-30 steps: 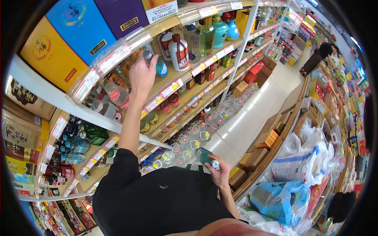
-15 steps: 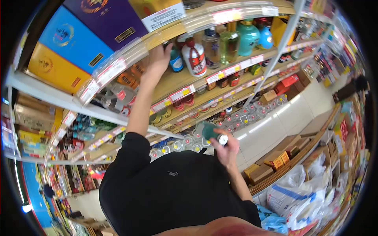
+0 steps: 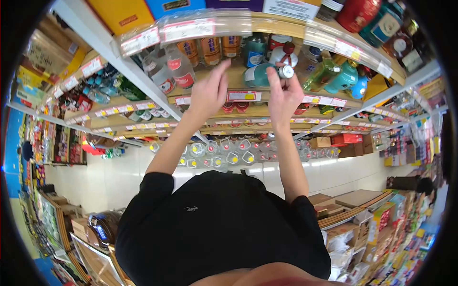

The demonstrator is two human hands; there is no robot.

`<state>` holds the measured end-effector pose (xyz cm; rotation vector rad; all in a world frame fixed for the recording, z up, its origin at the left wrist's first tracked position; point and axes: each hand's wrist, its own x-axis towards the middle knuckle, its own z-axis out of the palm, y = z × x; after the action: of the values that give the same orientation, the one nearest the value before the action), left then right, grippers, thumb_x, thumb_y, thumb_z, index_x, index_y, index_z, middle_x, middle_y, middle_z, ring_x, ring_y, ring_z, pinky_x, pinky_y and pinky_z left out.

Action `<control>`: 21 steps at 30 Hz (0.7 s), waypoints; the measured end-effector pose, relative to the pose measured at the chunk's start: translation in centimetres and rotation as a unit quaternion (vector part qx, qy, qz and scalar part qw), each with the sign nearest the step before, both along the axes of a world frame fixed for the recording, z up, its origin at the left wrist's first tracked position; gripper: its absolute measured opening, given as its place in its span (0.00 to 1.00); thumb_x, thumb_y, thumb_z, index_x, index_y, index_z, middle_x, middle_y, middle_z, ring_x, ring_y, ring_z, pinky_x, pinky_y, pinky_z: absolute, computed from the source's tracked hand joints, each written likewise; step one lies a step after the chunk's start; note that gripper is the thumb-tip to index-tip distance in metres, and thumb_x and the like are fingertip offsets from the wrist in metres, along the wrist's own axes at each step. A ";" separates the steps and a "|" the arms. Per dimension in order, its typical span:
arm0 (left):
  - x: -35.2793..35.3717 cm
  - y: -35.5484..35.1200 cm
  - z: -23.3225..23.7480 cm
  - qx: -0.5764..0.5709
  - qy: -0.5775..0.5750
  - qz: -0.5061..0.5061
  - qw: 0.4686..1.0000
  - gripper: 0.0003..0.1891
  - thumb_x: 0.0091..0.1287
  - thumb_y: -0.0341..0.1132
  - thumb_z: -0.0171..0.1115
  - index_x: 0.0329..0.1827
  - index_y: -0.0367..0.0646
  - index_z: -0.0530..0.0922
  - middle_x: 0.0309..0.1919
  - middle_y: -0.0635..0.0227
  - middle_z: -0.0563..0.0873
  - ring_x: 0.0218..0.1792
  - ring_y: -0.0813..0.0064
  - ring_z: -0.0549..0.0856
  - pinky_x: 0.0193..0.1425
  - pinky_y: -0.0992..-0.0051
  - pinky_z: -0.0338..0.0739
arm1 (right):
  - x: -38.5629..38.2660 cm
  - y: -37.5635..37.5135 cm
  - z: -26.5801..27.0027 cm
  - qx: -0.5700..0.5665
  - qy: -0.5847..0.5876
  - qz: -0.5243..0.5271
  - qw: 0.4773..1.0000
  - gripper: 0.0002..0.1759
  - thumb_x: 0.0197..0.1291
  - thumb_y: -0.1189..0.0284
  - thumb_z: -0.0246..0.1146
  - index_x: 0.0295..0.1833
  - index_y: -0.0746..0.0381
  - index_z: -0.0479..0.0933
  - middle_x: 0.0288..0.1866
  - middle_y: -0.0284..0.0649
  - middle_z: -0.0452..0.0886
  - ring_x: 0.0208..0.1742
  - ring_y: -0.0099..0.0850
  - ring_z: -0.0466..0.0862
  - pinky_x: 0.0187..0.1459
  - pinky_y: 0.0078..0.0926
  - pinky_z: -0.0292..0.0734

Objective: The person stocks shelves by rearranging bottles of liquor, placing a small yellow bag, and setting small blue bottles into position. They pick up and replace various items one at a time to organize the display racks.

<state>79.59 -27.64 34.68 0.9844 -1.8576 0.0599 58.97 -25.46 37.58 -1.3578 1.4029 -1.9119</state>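
Note:
My right hand [image 3: 285, 97] grips a teal-green glass bottle [image 3: 257, 75] by its neck, just under the white cap. The bottle lies nearly sideways, its base toward the left, in front of the shelf. To the left, my left hand [image 3: 210, 90] holds nothing, its fingers stretched out toward the shelf. A similar teal bottle with a blue label [image 3: 255, 58] stands upright on the shelf behind the held one. Beside it is a white bottle with a red-brown cap [image 3: 287, 57]. Orange-labelled bottles [image 3: 211, 50] stand in a row behind my left hand.
Clear bottles with red labels [image 3: 180, 69] stand left of my left hand, by a grey shelf post [image 3: 119, 57]. A price rail [image 3: 210, 28] edges the upper shelf above. Large clear jugs with coloured caps [image 3: 217, 161] stand on the floor. Behind is a display with cartons [image 3: 353, 198].
My view has turned to face the shelf. My right hand has raised the teal bottle from low by my body to the shelf. My left hand has drawn back from the shelf.

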 end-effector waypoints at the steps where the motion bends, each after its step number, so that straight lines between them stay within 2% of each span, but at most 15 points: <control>1: 2.1 2.3 -2.0 0.034 -0.048 -0.017 0.998 0.20 0.74 0.29 0.65 0.69 0.43 0.81 0.50 0.54 0.93 0.39 0.52 0.93 0.39 0.56 0.87 | 0.1 -0.8 0.2 -0.003 0.033 -0.015 0.999 0.18 0.65 0.67 0.79 0.55 0.67 0.89 0.19 0.30 0.72 0.25 0.20 0.65 0.30 0.28 0.64; 2: 4.4 4.8 -4.2 0.070 -0.097 -0.036 0.992 0.21 0.73 0.28 0.65 0.69 0.44 0.81 0.50 0.57 0.93 0.39 0.53 0.92 0.38 0.57 0.87 | 0.4 -1.5 0.3 -0.007 0.066 -0.031 0.997 0.18 0.65 0.66 0.79 0.54 0.67 0.89 0.19 0.30 0.71 0.25 0.20 0.65 0.30 0.28 0.64; 3: 6.2 7.3 -6.2 0.121 -0.123 -0.025 0.985 0.21 0.72 0.28 0.65 0.68 0.45 0.81 0.48 0.58 0.92 0.38 0.53 0.92 0.38 0.58 0.87 | 0.9 -2.1 0.6 -0.008 0.079 -0.043 0.996 0.17 0.65 0.63 0.80 0.44 0.68 0.89 0.16 0.35 0.70 0.23 0.23 0.65 0.30 0.31 0.66; 4: 8.0 9.8 -8.3 0.172 -0.148 -0.015 0.974 0.22 0.71 0.28 0.65 0.68 0.46 0.82 0.47 0.59 0.92 0.37 0.54 0.92 0.37 0.59 0.87 | 1.1 -2.8 0.6 0.002 0.107 -0.050 0.993 0.18 0.65 0.62 0.80 0.40 0.68 0.86 0.16 0.36 0.71 0.22 0.25 0.65 0.30 0.32 0.66; 6: 11.5 14.7 -14.6 0.258 -0.113 0.045 0.958 0.20 0.73 0.28 0.63 0.67 0.47 0.82 0.45 0.58 0.91 0.38 0.53 0.92 0.37 0.56 0.87 | 1.0 -4.0 0.5 0.024 0.162 -0.068 0.984 0.22 0.65 0.60 0.80 0.32 0.69 0.82 0.16 0.39 0.72 0.21 0.29 0.66 0.30 0.34 0.68; 7: 13.1 17.2 -17.0 0.305 -0.101 0.081 0.944 0.19 0.74 0.28 0.62 0.67 0.47 0.83 0.46 0.57 0.91 0.38 0.51 0.91 0.39 0.54 0.86 | 1.2 -4.7 0.4 0.011 0.185 -0.078 0.980 0.22 0.68 0.62 0.79 0.33 0.68 0.81 0.16 0.33 0.66 0.23 0.23 0.60 0.28 0.31 0.60; 8: 14.4 19.8 -19.2 0.350 -0.089 0.116 0.925 0.18 0.75 0.29 0.61 0.67 0.46 0.83 0.48 0.56 0.92 0.39 0.50 0.91 0.40 0.52 0.86 | 1.2 -4.8 0.4 0.026 0.196 -0.077 0.977 0.24 0.67 0.60 0.79 0.30 0.68 0.79 0.16 0.35 0.68 0.22 0.27 0.62 0.29 0.34 0.63; 10: 16.6 24.4 -24.5 0.362 -0.007 0.182 0.914 0.15 0.78 0.30 0.60 0.64 0.44 0.85 0.46 0.52 0.92 0.38 0.47 0.91 0.44 0.51 0.85 | 1.1 -5.7 0.8 0.048 0.217 -0.078 0.972 0.30 0.65 0.58 0.80 0.25 0.68 0.74 0.16 0.41 0.72 0.20 0.35 0.67 0.30 0.39 0.69; 14: 19.3 32.1 -33.1 0.517 0.167 0.269 0.795 0.12 0.79 0.34 0.61 0.58 0.42 0.87 0.34 0.53 0.93 0.37 0.52 0.93 0.46 0.57 0.85 | 1.8 -6.7 1.8 0.090 0.276 -0.097 0.952 0.27 0.62 0.55 0.80 0.28 0.67 0.80 0.17 0.41 0.78 0.20 0.39 0.76 0.32 0.39 0.73; 17: 21.6 36.2 -39.9 0.575 0.184 0.250 0.757 0.14 0.78 0.38 0.63 0.58 0.42 0.87 0.32 0.56 0.93 0.36 0.55 0.94 0.45 0.58 0.86 | 3.0 -7.0 2.9 0.102 0.292 -0.110 0.945 0.28 0.60 0.50 0.80 0.31 0.67 0.83 0.18 0.40 0.81 0.22 0.41 0.81 0.33 0.40 0.76; 20: 24.1 36.4 -42.3 0.623 0.083 0.217 0.747 0.15 0.77 0.41 0.65 0.58 0.42 0.88 0.32 0.57 0.93 0.36 0.55 0.94 0.45 0.59 0.86 | 2.7 -7.4 2.9 0.147 0.338 -0.185 0.911 0.32 0.56 0.45 0.81 0.34 0.67 0.85 0.19 0.41 0.81 0.23 0.44 0.82 0.35 0.43 0.78; 21: 24.5 35.9 -42.5 0.617 0.099 0.216 0.750 0.15 0.77 0.42 0.65 0.58 0.42 0.88 0.32 0.56 0.94 0.36 0.55 0.93 0.45 0.58 0.86 | 2.4 -7.4 2.7 0.135 0.352 -0.203 0.904 0.33 0.55 0.43 0.81 0.34 0.67 0.86 0.20 0.41 0.82 0.24 0.45 0.83 0.36 0.44 0.79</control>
<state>104.11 8.31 -7.84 2.1872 -1.2736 -1.0879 61.41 -32.87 40.25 -1.8090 2.3551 -1.3826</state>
